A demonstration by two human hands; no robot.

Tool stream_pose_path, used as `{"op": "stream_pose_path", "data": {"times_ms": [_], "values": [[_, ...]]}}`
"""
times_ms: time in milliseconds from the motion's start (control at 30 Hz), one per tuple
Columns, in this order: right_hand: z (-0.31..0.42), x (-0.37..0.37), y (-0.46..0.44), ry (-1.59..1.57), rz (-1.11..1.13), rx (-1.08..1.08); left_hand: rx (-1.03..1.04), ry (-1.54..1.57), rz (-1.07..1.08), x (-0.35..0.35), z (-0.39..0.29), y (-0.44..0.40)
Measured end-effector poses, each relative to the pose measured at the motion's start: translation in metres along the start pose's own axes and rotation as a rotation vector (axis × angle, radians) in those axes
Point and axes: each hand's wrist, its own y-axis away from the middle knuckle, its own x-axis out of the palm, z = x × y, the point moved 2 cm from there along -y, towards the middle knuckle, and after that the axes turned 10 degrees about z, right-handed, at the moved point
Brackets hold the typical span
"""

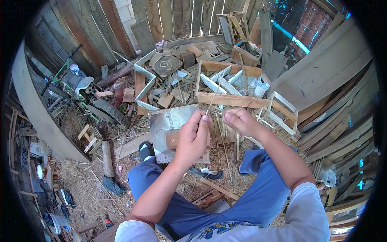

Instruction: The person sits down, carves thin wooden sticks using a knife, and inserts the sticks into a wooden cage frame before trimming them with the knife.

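Note:
My left hand [194, 132] is closed, its thumb and fingers pinching a thin wooden stick [215, 93] that points up and away from me. Just to the right, my right hand [240, 121] is also closed in a pinch. Something small and pale shows at its fingertips, too small to name. The two hands are apart, at about the same height. Below my left hand stands a worn, grey-topped block or box [160, 132], with a brown piece of wood [172, 139] on it. Several thin sticks [224, 146] stand or lean below the gap between my hands.
Wooden frames [236, 100] and scrap boards lie ahead. A small white-edged frame [281, 113] is at the right. A dark curved object [207, 174] lies between my feet on the straw-covered ground. A dirty wheeled machine [107, 111] stands left, near a curved board [44, 117].

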Motion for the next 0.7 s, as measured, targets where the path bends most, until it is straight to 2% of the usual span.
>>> {"op": "stream_pose_path", "data": {"times_ms": [167, 267, 333, 533, 700], "values": [[-0.013, -0.004, -0.004, 0.043, -0.008, -0.089, 0.012, 0.002, -0.032, -0.004, 0.011, -0.008], [0.007, -0.003, -0.007, 0.038, -0.131, -0.172, 0.038, 0.050, -0.053, -0.011, 0.021, -0.012], [0.018, -0.004, -0.010, 0.433, -0.182, -0.169, 0.030, 0.077, -0.037, -0.012, 0.019, -0.011], [0.022, 0.004, -0.023, 0.591, -0.184, -0.182, 0.021, 0.072, -0.015, -0.008, 0.015, -0.006], [0.026, 0.009, -0.031, 0.602, -0.237, -0.243, 0.008, 0.120, -0.040, -0.011, 0.016, -0.005]]}}
